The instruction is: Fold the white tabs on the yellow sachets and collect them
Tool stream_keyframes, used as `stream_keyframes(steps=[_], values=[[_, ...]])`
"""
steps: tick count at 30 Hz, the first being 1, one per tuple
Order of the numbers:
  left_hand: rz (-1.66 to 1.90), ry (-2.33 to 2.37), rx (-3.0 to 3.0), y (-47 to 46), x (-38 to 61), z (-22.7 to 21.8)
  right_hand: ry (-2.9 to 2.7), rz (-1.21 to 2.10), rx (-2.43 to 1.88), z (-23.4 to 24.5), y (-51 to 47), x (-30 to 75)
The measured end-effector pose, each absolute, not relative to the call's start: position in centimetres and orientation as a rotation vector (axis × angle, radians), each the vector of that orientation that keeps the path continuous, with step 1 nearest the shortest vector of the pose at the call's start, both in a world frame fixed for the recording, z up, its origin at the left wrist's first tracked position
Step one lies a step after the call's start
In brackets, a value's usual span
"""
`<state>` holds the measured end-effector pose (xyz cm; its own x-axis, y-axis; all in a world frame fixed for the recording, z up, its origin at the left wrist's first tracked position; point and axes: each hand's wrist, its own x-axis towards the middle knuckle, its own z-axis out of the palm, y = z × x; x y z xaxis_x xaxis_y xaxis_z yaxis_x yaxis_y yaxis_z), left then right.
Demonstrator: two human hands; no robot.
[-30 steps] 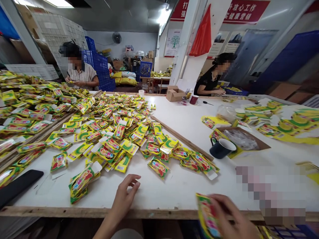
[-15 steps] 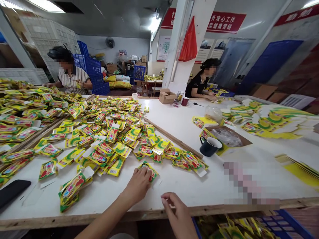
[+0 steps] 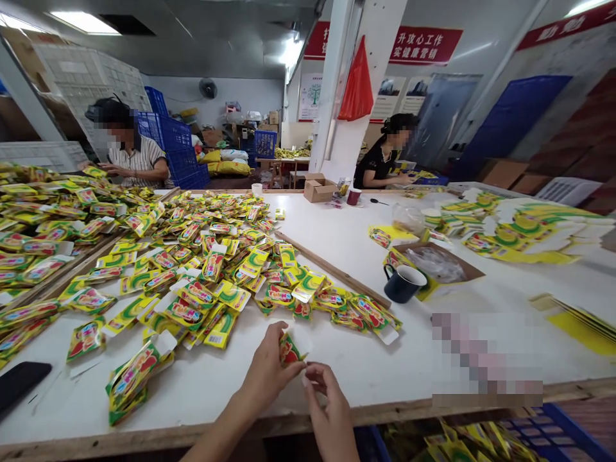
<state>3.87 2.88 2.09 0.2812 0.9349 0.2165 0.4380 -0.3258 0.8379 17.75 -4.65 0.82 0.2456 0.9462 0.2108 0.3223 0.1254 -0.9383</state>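
My left hand [image 3: 272,366] grips a small yellow-and-green printed box [image 3: 289,350] between thumb and fingers, just above the white table [image 3: 380,359]. My right hand [image 3: 330,401] is curled close beside it, thumb and index finger together near the box's lower right corner. Whether those fingertips pinch anything is too small to tell. Beyond my hands spreads a loose pile of similar small boxes [image 3: 187,308], several with white end flaps sticking out. Another few boxes [image 3: 132,378] lie stacked near the front edge on the left.
A dark mug [image 3: 403,285] stands right of a wooden strip [image 3: 332,266], beside an open carton [image 3: 462,264] with clear plastic. A phone [image 3: 22,385] lies at the left. Below the table's front edge is a blue crate [image 3: 553,430] with boxes. Two people [image 3: 139,157] work across the table.
My left hand has lifted the small box off the table and turned it towards me. My right hand has moved left, up to the box.
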Motion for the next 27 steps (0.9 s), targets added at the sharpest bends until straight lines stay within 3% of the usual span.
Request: stream_keyframes(steps=[7, 14, 27], values=[[1.157, 1.168, 1.302, 0.1, 1.9, 0.8, -1.252, 0.853, -1.345, 0.7, -2.4, 15.7], [1.111, 1.101, 1.415, -0.1, -0.9, 1.1, -1.465, 0.982, -1.216, 1.6, -1.3, 15.1], [1.196, 1.042, 1.344, -0.3, -0.6, 1.8, -1.501, 0.918, -1.112, 1.6, -0.4, 14.3]])
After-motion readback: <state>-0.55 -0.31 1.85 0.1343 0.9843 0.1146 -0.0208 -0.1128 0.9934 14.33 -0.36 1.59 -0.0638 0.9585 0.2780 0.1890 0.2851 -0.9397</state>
